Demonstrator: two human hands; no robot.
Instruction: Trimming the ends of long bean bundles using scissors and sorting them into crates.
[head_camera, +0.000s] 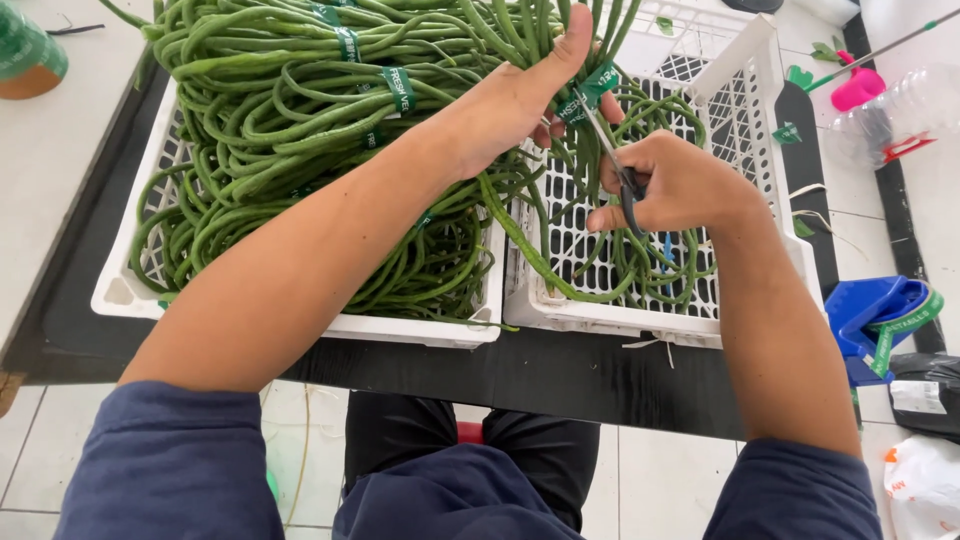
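The left hand (510, 95) closes round a bundle of long beans (560, 30), so its fingers, all but the thumb, are hidden behind the stems, and the bundle's upper ends run off the top edge. The right hand (675, 185) covers the handles of the scissors (612, 160); where the blades meet the green band (598, 82) is too small to make out. Left of the left hand, the heaped beans hide most of the left crate (120, 295). Far left, a green container (28, 55) is cut off by the edge.

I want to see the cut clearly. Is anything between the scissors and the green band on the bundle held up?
Nothing visible: the scissors in the right hand reach the band directly, just below the left hand gripping the beans.
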